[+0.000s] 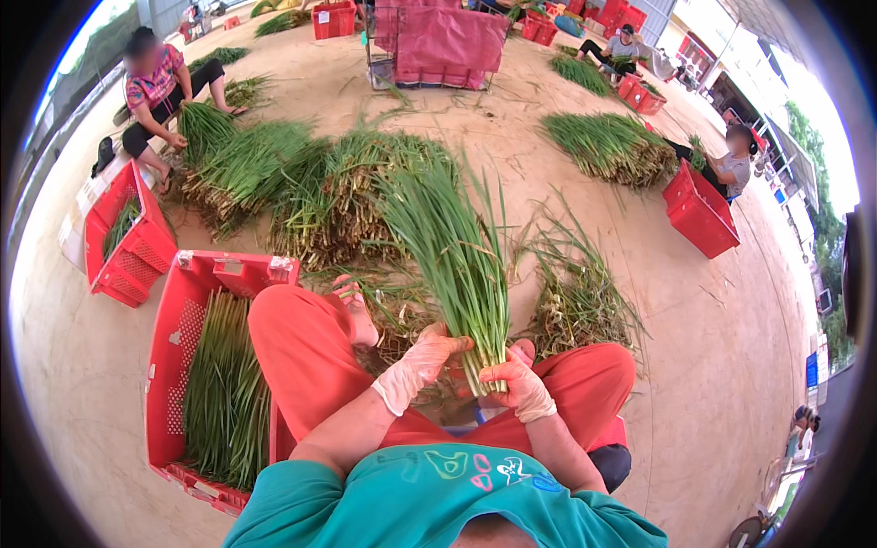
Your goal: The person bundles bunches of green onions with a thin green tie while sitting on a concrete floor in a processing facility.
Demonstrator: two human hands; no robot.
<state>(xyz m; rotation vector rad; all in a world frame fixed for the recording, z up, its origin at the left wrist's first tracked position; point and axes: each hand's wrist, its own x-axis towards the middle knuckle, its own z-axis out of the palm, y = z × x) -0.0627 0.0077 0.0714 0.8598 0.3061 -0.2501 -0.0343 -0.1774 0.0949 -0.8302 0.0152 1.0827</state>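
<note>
Both hands wear thin, pale gloves and grip one bunch of garlic chives in front of my knees. My left hand is closed round the left side of the stems. On the right, near the pale cut ends, my right hand wraps them with its fingers. The green leaves fan upward and away from me. Beyond them lies a large heap of untrimmed chives with brown root ends. A red crate at my left holds chives laid lengthwise.
Loose trimmings lie on the floor right of my feet. A smaller red crate stands at far left, beside a seated person. Another person sits at right behind a red crate and a chive pile. A pink-covered cart stands ahead.
</note>
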